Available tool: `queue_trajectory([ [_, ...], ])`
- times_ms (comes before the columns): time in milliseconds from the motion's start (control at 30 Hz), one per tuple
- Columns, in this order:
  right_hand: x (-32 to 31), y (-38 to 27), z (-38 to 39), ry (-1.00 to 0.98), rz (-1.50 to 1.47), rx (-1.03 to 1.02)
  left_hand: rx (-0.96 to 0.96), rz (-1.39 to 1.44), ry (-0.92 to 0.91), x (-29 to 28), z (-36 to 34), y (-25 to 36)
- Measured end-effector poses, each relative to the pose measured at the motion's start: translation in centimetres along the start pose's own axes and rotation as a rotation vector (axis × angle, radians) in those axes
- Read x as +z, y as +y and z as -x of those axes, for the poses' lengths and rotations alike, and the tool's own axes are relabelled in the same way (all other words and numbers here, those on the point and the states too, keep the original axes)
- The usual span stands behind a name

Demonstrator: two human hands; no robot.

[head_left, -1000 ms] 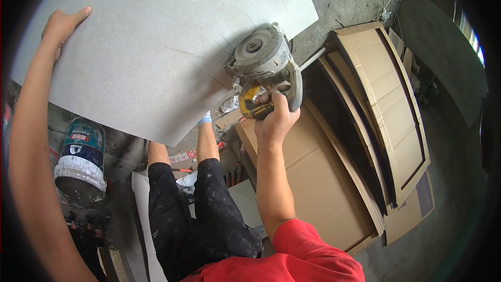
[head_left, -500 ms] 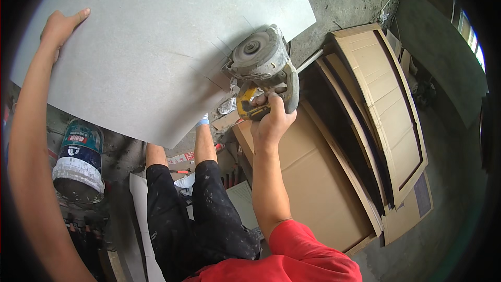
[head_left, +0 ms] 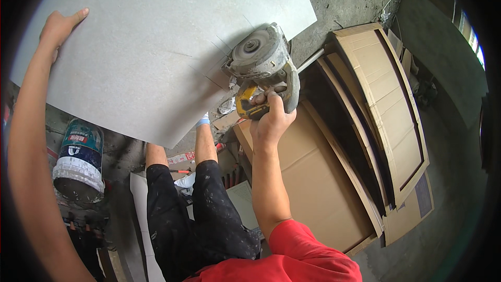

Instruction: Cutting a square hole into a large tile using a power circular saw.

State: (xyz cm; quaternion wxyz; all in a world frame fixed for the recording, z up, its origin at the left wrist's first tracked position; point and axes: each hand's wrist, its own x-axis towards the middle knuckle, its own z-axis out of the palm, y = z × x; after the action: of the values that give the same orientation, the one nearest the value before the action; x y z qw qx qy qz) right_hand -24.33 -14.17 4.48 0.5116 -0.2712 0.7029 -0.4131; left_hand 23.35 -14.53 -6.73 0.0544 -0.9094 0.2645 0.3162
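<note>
A large pale grey slab (head_left: 130, 57) fills the upper left, with short pencil lines near its right part. My left hand (head_left: 62, 28) rests on the slab's left part, thumb stretched out and other fingers partly hidden. My right hand (head_left: 274, 117) grips the yellow and grey handle of a dusty hand-held circular cutter (head_left: 255, 49), which sits over the slab's lower right edge with its round disc housing uppermost.
Cardboard sheets and frames (head_left: 391, 115) are stacked at right. A paint-spattered bucket (head_left: 78, 162) is below the slab at left. My legs (head_left: 206, 141) show below it, among scattered tools. Rough concrete (head_left: 355, 0) lies behind, with a dark panel (head_left: 443, 57) at far right.
Since a second ago my right hand and the cutter have shifted very slightly left in the view. My left hand still rests on the slab.
</note>
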Motion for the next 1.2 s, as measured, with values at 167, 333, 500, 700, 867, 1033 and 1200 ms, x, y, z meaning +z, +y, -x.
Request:
queue_trajectory([
  [167, 0.1, 0.1, 0.0, 0.037, 0.025, 0.005, 0.002, 0.006, 0.012, 0.3, -0.4, -0.1],
  [333, 0.2, 0.1, -0.1, 0.027, 0.049, 0.015, 0.027, 0.014, 0.051, 0.5, -0.5, -0.2],
  [500, 0.3, 0.4, -0.2, -0.002, 0.013, -0.003, 0.021, 0.013, 0.012, 0.6, -0.7, -0.2],
  [700, 0.2, 0.6, -0.2, 0.000, 0.012, 0.016, 0.027, -0.009, 0.012, 0.5, -0.7, 0.0],
  [867, 0.2, 0.9, -0.3, 0.040, 0.025, 0.007, 0.016, -0.008, 0.025, 0.5, -0.5, 0.2],
  [1033, 0.2, 0.9, -0.3, 0.038, 0.042, -0.012, 0.030, -0.014, 0.045, 0.6, -0.7, 0.2],
  [1200, 0.3, 1.0, -0.3, 0.012, 0.011, -0.008, 0.020, -0.013, 0.012, 0.5, -0.9, 0.0],
])
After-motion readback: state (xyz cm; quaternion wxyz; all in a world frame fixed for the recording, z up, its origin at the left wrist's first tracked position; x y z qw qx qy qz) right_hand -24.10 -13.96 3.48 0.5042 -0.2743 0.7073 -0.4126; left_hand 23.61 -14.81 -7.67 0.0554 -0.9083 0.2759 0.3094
